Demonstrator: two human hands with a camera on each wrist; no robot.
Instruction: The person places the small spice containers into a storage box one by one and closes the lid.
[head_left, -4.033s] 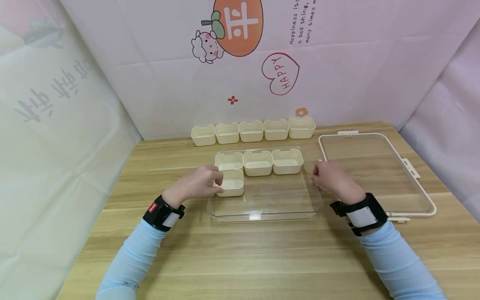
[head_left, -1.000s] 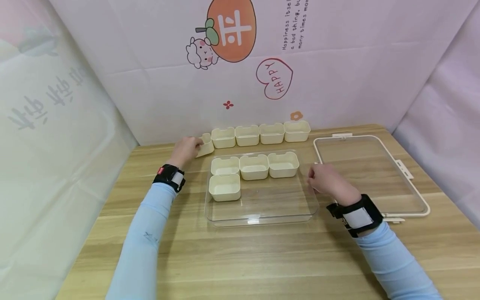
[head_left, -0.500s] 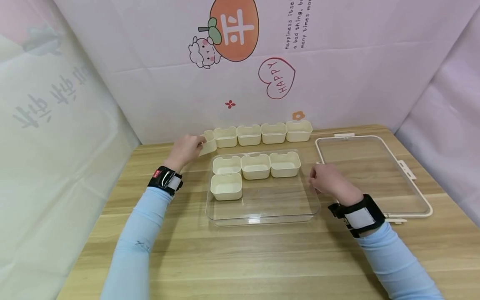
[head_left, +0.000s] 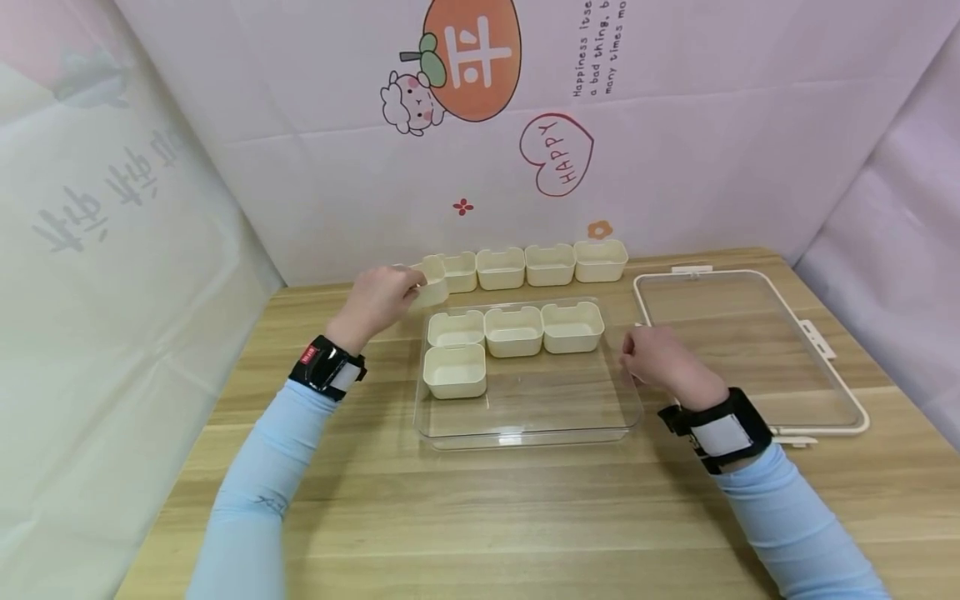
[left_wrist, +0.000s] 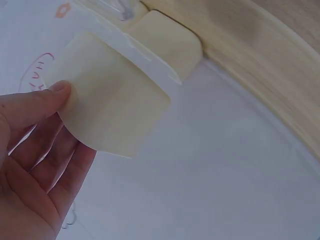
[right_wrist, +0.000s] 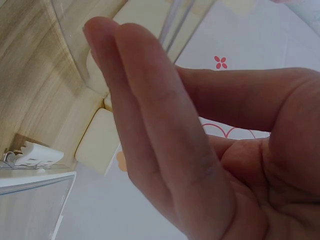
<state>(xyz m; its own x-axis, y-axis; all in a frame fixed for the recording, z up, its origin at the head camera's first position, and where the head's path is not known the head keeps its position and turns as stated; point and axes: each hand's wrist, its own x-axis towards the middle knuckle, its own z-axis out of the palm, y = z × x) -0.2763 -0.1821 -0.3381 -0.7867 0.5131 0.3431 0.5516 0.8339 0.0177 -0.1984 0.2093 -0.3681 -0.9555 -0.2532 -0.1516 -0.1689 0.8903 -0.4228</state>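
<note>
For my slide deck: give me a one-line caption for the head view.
Left hand lifts a cream cup from the back row; right hand rests at the clear tray.

Clear lid (head_left: 750, 350) on wooden table (head_left: 525, 517), decorated pink backdrop (head_left: 675, 125) behind.

Subject attire: long light-blue sleeves, black wrist straps.
Left hand (head_left: 375, 302) strap carries a small red tag; right hand (head_left: 660, 358) strap has a white rectangular patch. Both hands bare, no gloves.

pink cartoon-printed walls (head_left: 712, 125), wooden table (head_left: 525, 517)
</note>
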